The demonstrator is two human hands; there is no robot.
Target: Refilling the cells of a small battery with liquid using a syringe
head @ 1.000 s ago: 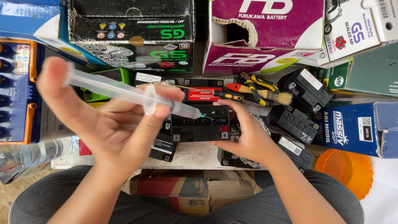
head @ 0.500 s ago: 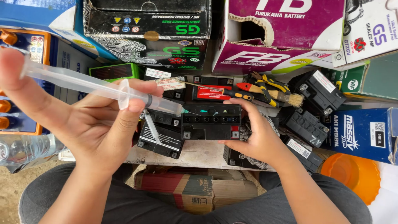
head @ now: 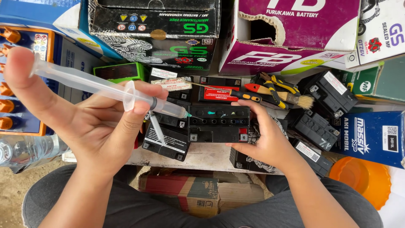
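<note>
Crowded work spot on a pale, worn board (head: 202, 154), seen from above. At the back, a black cardboard box (head: 156, 25) and a purple and white cardboard box (head: 291, 38) with a torn hole. Off to the right, a blue box (head: 371, 135) and an orange plastic bowl (head: 363, 179). At the left edge, a clear water bottle (head: 25, 150) lying down. More black batteries all around, plus a brush with a yellow and black handle (head: 291, 96) and a red-handled screwdriver (head: 253, 88) lying across them.

In the left hand (head: 97, 131), a clear plastic syringe (head: 105, 88). Closed tight on it: fingers hooked around the wide collar, thumb pressed on the end of the long stick, which is pulled far out. Held slanted, thin green tip pointing down and to the right.

In the middle, a small black battery (head: 217, 122) with a row of round holes on top. Gripped at its right end by the right hand (head: 265, 139), fingers over the top, thumb at the front, kept flat on the board.

A second ago, tip hanging higher up, over the left part of the pile. Now lower and further right, just at the left top edge of the small black battery, close to the first hole. Touching or not, too hard to tell. Looks lined up with the row of holes, with the battery held steady beside it. Right hand in the same grip as before.
</note>
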